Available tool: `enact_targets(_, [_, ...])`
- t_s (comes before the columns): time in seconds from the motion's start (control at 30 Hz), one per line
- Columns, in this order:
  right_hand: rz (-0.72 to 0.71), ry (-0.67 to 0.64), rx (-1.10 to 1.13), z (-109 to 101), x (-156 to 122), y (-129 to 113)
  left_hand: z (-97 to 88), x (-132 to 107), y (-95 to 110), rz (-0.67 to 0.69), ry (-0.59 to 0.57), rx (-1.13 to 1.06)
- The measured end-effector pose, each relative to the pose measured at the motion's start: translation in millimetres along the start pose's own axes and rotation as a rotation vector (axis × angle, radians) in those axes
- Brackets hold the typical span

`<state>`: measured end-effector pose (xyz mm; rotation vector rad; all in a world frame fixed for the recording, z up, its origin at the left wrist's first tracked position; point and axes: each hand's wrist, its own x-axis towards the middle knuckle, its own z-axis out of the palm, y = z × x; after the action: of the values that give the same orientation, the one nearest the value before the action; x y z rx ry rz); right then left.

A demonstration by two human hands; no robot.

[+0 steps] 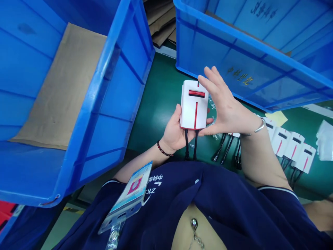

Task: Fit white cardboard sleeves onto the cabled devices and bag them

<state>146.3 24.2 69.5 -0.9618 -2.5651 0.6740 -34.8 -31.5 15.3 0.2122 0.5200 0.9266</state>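
Your left hand (pixel 174 130) cradles a white, red-striped rectangular plastic box (pixel 188 113), seemingly assembled, above the green counter (pixel 153 93) toward its near edge; your empty right hand (pixel 225 108) arches beside it. Similar white boxes (pixel 292 148) lie rightward, their readiness unclear.

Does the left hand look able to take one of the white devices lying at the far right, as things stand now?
Probably not: the left hand is holding a white device, and the right forearm lies between it and those devices.
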Motion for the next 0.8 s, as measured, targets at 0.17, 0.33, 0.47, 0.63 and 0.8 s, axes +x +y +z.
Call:
enact_targets(0.17, [-0.044,-0.029,-0.136,4,4,0,9.7,-1,0,0.02,0.06,-0.173])
enact_targets(0.33, [-0.101,-0.051,-0.153,5,3,6,9.4,1,0,0.019,0.077,-0.078])
enact_targets(0.47, [-0.089,-0.073,-0.14,5,-1,9,7.5,0,-3,0.04,0.05,-0.043])
enact_targets(0.63, [-0.082,-0.025,-0.031,4,-8,6,5.5,-6,-4,0.03,-0.003,0.105])
enact_targets(0.8, [-0.007,0.232,0.26,-6,-5,1,13.3,-17,-5,0.024,-0.062,0.371])
